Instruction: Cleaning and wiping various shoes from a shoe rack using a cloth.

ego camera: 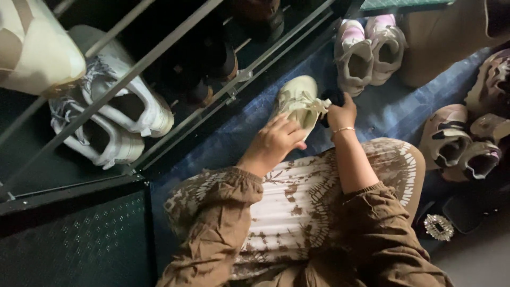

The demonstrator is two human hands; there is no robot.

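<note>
Head view. A pale cream lace-up sneaker lies on the blue patterned floor mat, just beside the lower rail of a dark metal shoe rack. The left hand rests on the near side of the sneaker, fingers spread and curved over its upper, in contact with it. The right hand is closed with its fingers together at the sneaker's laces; a small dark object sits at the fingertips, too indistinct to identify. A thin gold bracelet circles the right wrist. Both arms wear brown gathered sleeves, and a brown and white patterned pleated skirt covers the knees below the hands.

On the rack's shelf, to the left, stands a pair of white leather sneakers with grey laces. Dark shoes sit further along the same rack, in shadow, detail not discernible. A cream and tan item occupies the upper left corner, only partly in view.

On the mat beyond the held sneaker stands a pair of pink and beige sneakers, openings upward, well apart from the hands. To the right lie several brown and beige strapped sandals. Near the lower right edge rests a dark flat shoe with a silver jewelled buckle.
</note>
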